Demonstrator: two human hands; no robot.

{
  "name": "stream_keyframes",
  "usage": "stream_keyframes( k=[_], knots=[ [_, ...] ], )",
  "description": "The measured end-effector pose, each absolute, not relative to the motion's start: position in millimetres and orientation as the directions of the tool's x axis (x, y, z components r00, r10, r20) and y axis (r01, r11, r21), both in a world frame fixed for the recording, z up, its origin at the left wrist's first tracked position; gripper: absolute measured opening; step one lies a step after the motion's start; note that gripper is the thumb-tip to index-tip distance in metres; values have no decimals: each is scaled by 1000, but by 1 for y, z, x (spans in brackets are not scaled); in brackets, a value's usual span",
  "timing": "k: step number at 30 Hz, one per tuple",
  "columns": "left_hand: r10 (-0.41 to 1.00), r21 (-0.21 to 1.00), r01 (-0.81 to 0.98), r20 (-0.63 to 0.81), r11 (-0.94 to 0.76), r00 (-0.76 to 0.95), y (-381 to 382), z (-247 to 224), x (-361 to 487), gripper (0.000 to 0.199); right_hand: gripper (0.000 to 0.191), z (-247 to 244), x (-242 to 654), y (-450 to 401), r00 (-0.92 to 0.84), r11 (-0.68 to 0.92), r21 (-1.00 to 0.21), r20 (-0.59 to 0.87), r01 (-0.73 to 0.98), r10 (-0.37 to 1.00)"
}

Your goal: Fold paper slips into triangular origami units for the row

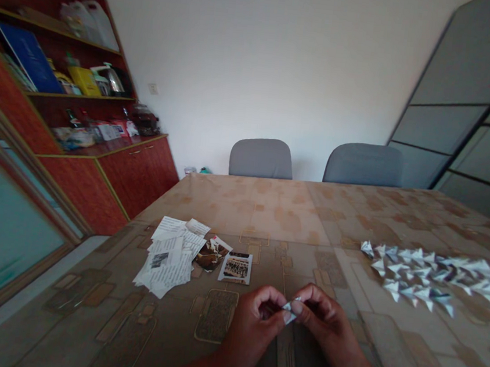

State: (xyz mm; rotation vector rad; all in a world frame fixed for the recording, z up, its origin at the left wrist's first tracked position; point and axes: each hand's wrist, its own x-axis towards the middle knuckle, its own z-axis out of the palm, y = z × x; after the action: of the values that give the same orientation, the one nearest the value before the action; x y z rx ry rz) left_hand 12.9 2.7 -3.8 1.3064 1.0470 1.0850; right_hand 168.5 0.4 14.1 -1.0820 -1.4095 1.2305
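Between my fingertips is a small folded piece of printed paper, held just above the table near its front. My left hand pinches it from the left, thumb and forefinger closed. From the right, my right hand grips the same piece between thumb and fingers. To the left lies a loose pile of cut printed paper pieces, with a brown picture piece at its side and another picture piece closest to my hands. Rows of folded pointed paper pieces stand at the right.
A patterned cloth covers the table. Two grey chairs stand at its far edge, against the white wall. On the left is a red-brown shelf cabinet holding a kettle, a blue folder and jugs. Grey panelled doors rise at right.
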Motion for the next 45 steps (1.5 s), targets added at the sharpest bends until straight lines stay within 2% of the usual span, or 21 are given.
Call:
stream_keyframes(
  k=[7,11,15,17,21,25,31,40,45],
  knots=[
    [988,992,-127,32,-13,150,10,4,7,18,38,12,170,3,-152,75,-997,72,14,986],
    [993,993,-121,27,-13,115,14,5,5,15,37,7,171,4,-176,66,-997,58,39,983],
    [988,995,-60,82,-75,128,12,6,5,10,34,11,171,3,-201,115,-989,95,90,975],
    [990,992,-98,96,-85,107,9,5,6,13,35,14,171,3,-185,133,-984,109,120,977],
    [996,970,-240,-1,24,94,9,2,8,25,35,13,170,1,-146,158,-976,135,153,980],
    [987,945,-299,-100,134,126,9,1,9,30,32,7,169,-1,-165,182,-967,153,178,974],
    [987,960,-271,-31,74,160,7,8,8,27,33,4,171,-1,-145,185,-955,154,230,977],
    [990,972,-233,-1,34,140,13,8,6,30,35,4,170,3,-116,177,-968,158,178,981],
    [990,959,-276,-23,61,139,18,12,3,32,37,4,172,5,-115,149,-987,141,64,983]
  ],
)
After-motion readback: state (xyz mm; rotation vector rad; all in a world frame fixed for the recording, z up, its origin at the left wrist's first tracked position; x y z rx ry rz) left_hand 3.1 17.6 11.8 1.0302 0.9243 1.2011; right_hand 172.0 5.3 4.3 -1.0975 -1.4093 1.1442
